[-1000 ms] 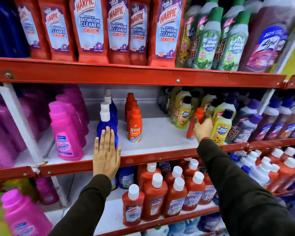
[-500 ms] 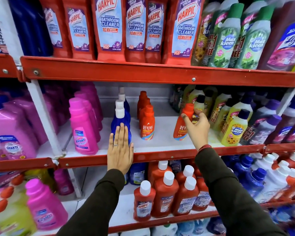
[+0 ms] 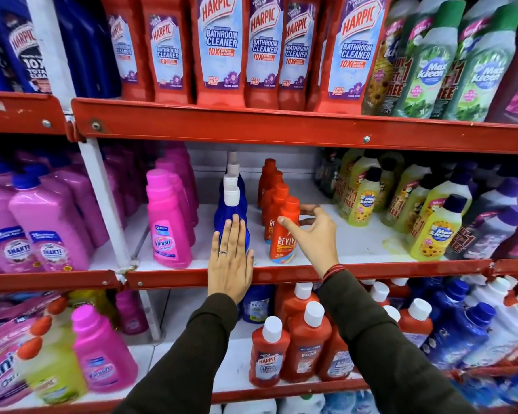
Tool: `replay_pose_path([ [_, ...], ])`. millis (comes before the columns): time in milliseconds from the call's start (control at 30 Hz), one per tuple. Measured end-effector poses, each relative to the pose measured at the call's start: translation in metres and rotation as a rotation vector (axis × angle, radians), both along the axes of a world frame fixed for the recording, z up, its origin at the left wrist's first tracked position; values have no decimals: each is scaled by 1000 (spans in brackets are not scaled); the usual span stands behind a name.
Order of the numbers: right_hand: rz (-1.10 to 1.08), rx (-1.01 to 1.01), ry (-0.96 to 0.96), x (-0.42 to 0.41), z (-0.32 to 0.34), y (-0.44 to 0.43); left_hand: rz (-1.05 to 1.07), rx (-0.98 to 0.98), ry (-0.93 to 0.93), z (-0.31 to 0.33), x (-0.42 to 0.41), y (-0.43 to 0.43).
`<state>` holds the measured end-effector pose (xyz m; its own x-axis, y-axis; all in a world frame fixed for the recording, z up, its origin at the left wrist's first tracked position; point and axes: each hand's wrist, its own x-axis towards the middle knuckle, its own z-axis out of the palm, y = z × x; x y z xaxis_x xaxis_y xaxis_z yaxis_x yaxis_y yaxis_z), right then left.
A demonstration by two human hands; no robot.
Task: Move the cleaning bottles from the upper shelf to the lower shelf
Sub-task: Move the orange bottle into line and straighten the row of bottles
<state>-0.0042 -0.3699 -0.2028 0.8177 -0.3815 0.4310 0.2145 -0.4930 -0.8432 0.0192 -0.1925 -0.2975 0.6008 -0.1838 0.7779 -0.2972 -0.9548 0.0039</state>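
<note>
An orange Revive bottle (image 3: pixel 283 240) stands upright at the front of a row of orange bottles (image 3: pixel 274 183) on the middle shelf (image 3: pixel 356 271). My right hand (image 3: pixel 313 234) hovers beside its neck with the fingers spread. The thumb is in front of the bottle and the fingertips are behind the cap, in a loose hold at most. My left hand (image 3: pixel 231 261) lies flat, fingers together, against the front blue spray bottle (image 3: pixel 232 213) and the shelf's red lip. Red Harpic bottles (image 3: pixel 220 49) fill the upper shelf. More white-capped Harpic bottles (image 3: pixel 307 342) stand on the lower shelf.
Pink Vanish bottles (image 3: pixel 169 225) stand left of the blue sprays, and yellow Max Kleen bottles (image 3: pixel 431 234) crowd the right. A white upright post (image 3: pixel 102 186) divides the bays. Bare shelf surface (image 3: pixel 350 237) shows between the orange row and the yellow bottles.
My right hand carried the orange Revive bottle leftward from the yellow bottles and set it at the front of the orange row. The grip has loosened. The left hand stayed put.
</note>
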Motion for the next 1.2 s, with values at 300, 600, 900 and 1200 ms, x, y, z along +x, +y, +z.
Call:
replay_pose_path([
  [300,5,34,0,-3,-6,6,65,38,35,3,-4,-2],
  [600,98,335,30,-18,-18,3,-393,-418,272,18,-34,-34],
  [900,335,600,204,-34,-39,19,-458,-755,384,32,-39,-56],
  [1200,333,591,227,-34,-44,23,-571,-770,649,21,-52,-63],
])
